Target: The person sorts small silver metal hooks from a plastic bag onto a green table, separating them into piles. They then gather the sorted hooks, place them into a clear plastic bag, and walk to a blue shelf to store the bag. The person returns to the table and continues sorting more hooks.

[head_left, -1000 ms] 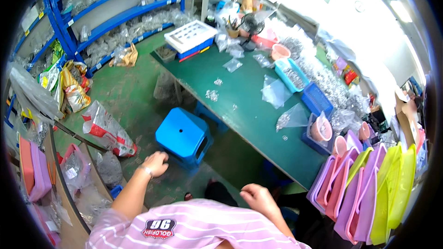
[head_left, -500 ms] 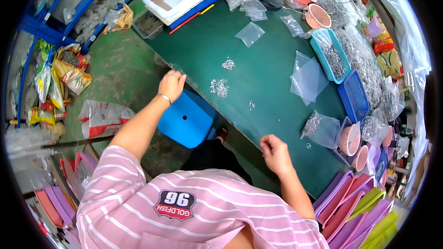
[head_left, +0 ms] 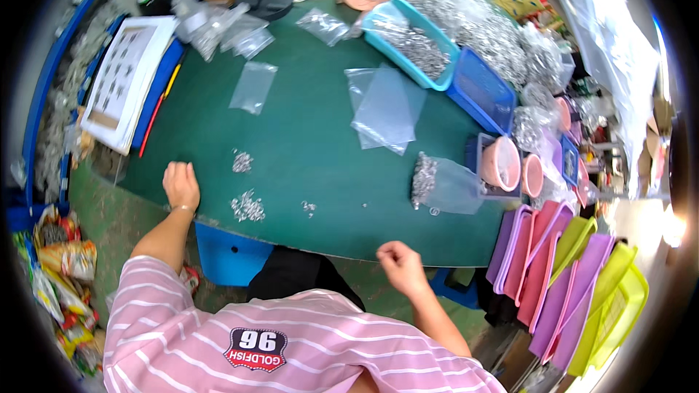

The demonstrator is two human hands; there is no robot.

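Note:
My left hand (head_left: 181,185) rests at the table's left edge, fingers curled in, with nothing showing in it. Just over the near edge hovers my right hand (head_left: 403,267), fingers bent together; whatever they may hold is hidden. Between the hands, on the green table (head_left: 313,145), lie small silvery metal pieces: a pile (head_left: 248,207) nearest my left hand, a smaller pile (head_left: 242,161) beyond it, and a few loose pieces (head_left: 309,209) to the right. A clear bag (head_left: 453,187) with metal pieces at its left end lies beyond my right hand.
Flat clear bags (head_left: 386,109) lie mid-table. A teal basket (head_left: 411,44) of metal parts and a blue basket (head_left: 483,91) stand at the far right. Stacked colored trays (head_left: 553,269) flank the right edge. Papers on a blue folder (head_left: 131,80) lie far left.
My view has turned to the right, so the table now spans the picture. My left hand has come onto the table's edge; my right hand stays by the near edge, fingers bent.

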